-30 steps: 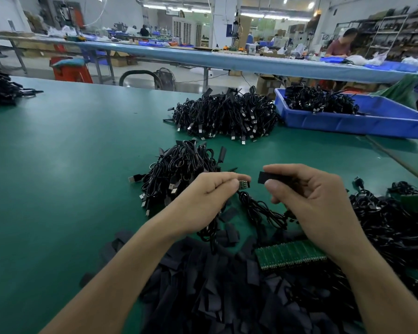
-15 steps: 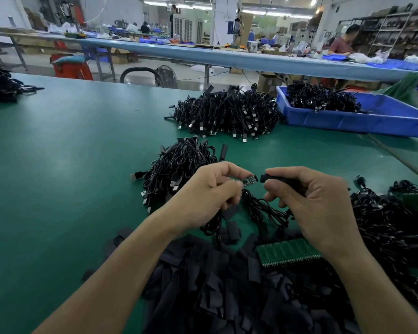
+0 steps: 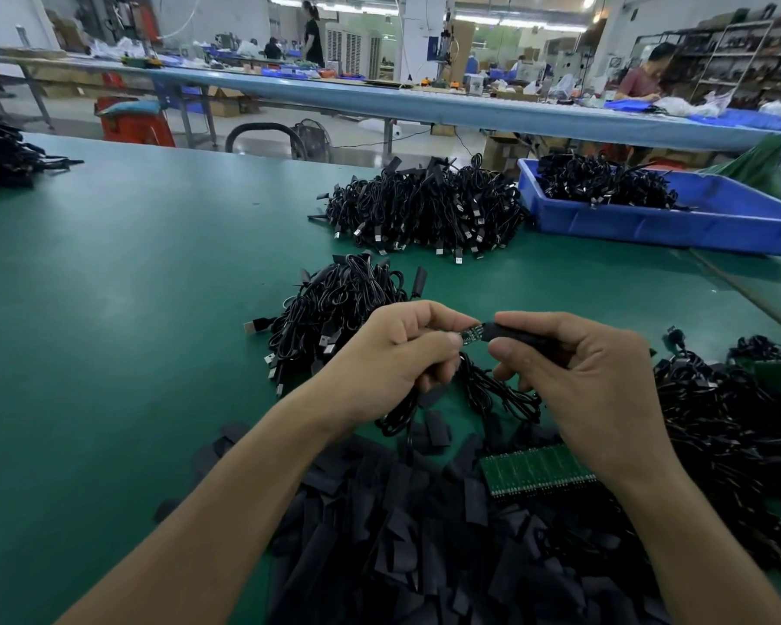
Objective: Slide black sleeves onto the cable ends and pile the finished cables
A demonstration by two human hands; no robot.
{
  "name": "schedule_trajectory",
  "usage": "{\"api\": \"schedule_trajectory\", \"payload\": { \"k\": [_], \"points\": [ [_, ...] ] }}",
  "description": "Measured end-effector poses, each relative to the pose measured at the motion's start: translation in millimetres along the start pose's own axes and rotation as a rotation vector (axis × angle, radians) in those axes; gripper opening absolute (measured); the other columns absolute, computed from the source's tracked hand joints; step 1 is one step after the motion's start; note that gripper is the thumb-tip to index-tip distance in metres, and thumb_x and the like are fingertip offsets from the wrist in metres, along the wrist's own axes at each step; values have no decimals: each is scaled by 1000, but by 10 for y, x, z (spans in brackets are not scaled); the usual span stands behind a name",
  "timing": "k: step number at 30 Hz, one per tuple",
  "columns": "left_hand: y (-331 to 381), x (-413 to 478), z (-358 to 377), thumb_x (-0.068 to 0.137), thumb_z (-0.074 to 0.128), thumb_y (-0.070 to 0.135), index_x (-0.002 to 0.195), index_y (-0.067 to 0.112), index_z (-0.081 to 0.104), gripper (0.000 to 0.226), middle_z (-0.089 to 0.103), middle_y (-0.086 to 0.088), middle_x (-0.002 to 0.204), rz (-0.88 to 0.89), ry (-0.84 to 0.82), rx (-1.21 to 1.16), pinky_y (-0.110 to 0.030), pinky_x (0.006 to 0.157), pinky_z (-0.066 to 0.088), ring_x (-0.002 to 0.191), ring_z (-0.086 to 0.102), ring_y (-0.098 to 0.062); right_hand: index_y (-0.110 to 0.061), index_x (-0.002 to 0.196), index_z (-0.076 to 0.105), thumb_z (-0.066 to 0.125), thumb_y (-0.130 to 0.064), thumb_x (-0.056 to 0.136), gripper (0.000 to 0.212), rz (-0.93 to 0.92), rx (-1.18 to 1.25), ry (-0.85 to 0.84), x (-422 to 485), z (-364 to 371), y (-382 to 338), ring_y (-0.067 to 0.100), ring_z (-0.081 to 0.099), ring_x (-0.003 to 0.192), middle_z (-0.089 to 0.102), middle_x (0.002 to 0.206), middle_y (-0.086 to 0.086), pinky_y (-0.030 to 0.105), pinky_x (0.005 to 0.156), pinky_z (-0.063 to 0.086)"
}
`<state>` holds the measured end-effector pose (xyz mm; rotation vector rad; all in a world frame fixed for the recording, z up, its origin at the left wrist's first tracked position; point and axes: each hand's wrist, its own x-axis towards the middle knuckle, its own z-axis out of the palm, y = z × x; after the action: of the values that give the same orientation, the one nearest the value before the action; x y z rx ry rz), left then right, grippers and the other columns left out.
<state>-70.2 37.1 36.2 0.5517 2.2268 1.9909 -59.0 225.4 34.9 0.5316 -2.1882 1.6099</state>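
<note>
1 sleeve point(image 3: 517, 336), right hand point(image 3: 591, 390) | 1 cable end point(image 3: 471, 332), left hand point(image 3: 391, 365)

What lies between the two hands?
Head view: the cable's small green board, pinched by the left hand, its tip at the black sleeve in the right hand.

Black sleeve point(image 3: 510, 336) approx level, mouth touching the green cable end point(image 3: 471, 334), near ctr. Finished cables point(image 3: 334, 304) piled just beyond; loose sleeves point(image 3: 402, 534) heaped at near edge.
</note>
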Motion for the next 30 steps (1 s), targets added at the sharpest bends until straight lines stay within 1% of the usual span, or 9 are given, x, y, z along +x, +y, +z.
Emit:
{"api": "schedule_trajectory", "payload": {
  "k": [4, 7, 14, 18, 21, 23, 27, 29, 30],
  "points": [
    [13, -23, -33, 102, 49, 4, 107, 12, 54, 11, 57, 9, 56, -3, -46, -13, -14, 52, 40, 53, 47, -4, -28, 99, 74, 76, -33, 71, 28, 45, 28, -75, 10, -56, -9, 5, 70, 62, 76, 74, -7, 12, 61, 52],
    [13, -37, -78, 101, 51, 2, 100, 10, 48, 9, 57, 8, 56, -17, -102, -28, -14, 51, 39, 53, 48, -4, -29, 97, 75, 76, -33, 69, 28, 82, 45, -175, 17, -125, -26, 9, 70, 62, 77, 77, -2, 18, 60, 55],
    [-18, -62, -94, 99, 56, 5, 96, 12, 47, 13, 64, 5, 60, -36, -191, -35, -13, 52, 39, 53, 50, -4, -25, 96, 77, 77, -29, 68, 28, 127, 68, -291, -5, -84, -49, 16, 74, 69, 78, 82, 0, 28, 67, 61],
    [-32, -55, -117, 99, 59, 8, 97, 12, 44, 16, 72, 0, 69, -48, -208, -12, -13, 55, 43, 54, 53, -4, -20, 96, 77, 75, -26, 71, 25, 112, 49, -289, -10, -87, -53, 13, 72, 66, 77, 78, 1, 22, 64, 58],
    [-51, -39, -106, 95, 65, 12, 98, 12, 46, 19, 74, -3, 74, -59, -142, 11, -19, 60, 48, 60, 60, -9, -18, 94, 77, 74, -23, 76, 19, 93, 18, -250, -12, -87, -37, 13, 72, 65, 76, 76, 1, 19, 61, 55],
    [-71, -31, -101, 90, 74, 22, 96, 15, 53, 23, 74, -1, 77, -25, -46, 140, -26, 65, 50, 68, 63, -13, -19, 92, 76, 76, -13, 81, 13, 88, 14, -205, -5, -85, -9, 14, 71, 62, 75, 72, 2, 18, 58, 54],
    [-89, -21, -60, 84, 79, 33, 86, 18, 62, 23, 71, -9, 76, 58, 95, 294, -44, 61, 52, 63, 60, -22, -24, 91, 75, 76, -7, 84, 19, 63, -9, -162, -5, -91, 19, 13, 70, 59, 74, 68, 1, 17, 56, 54],
    [-90, -23, -55, 78, 84, 36, 89, 22, 64, 26, 73, -1, 78, 51, 100, 279, -45, 67, 55, 67, 64, -18, -24, 91, 75, 76, -8, 84, 18, 56, -5, -135, -3, -81, 26, 12, 70, 59, 74, 69, -1, 17, 56, 54],
    [-96, -26, -56, 74, 86, 37, 92, 25, 64, 31, 74, 4, 81, 43, 87, 281, -40, 69, 56, 71, 67, -12, -25, 90, 75, 76, -9, 84, 17, 56, -2, -111, 0, -75, 34, 12, 70, 59, 75, 70, -2, 18, 56, 54]
  ]
}}
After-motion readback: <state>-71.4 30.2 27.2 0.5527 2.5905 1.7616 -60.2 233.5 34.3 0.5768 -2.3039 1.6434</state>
